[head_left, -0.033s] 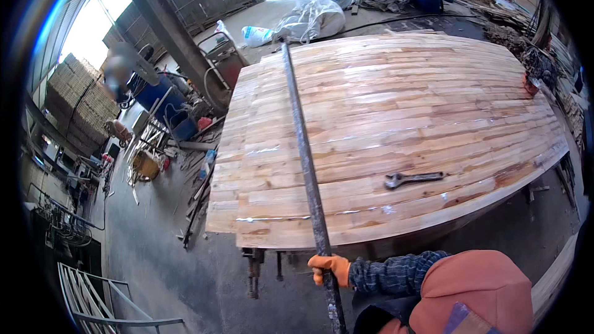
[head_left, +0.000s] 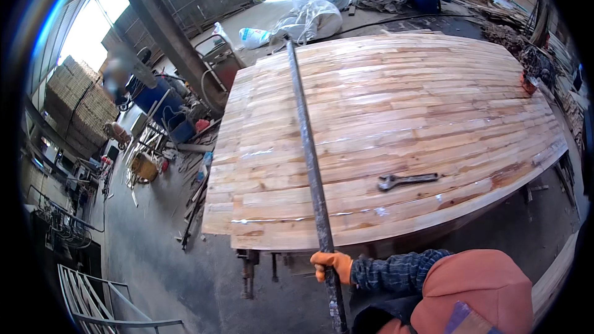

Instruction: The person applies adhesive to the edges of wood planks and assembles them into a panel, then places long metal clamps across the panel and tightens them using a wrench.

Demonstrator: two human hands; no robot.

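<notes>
An orange-gloved hand, my right hand (head_left: 334, 266), is closed around the lower part of a long, dark, worn metal bar (head_left: 307, 142). The bar slants away from me across a broad panel of glued wood strips (head_left: 396, 111), its far end near the panel's back edge. Whether the bar touches the wood, I cannot tell. White glue-like streaks show along some seams. On the panel, to the right of the bar, lies an adjustable wrench (head_left: 408, 180). My left hand is out of view.
Metal clamp parts (head_left: 247, 272) hang below the panel's near left edge. A metal rack (head_left: 111, 303) stands at lower left. Wood scraps, a blue barrel (head_left: 154, 96) and a steel column (head_left: 167, 37) are on the left, with another person behind. White sacks (head_left: 318, 18) lie beyond the panel.
The bar's far end has shifted slightly right over the panel. The panel and wrench sit slightly further left in the picture. My right hand keeps its grip.
</notes>
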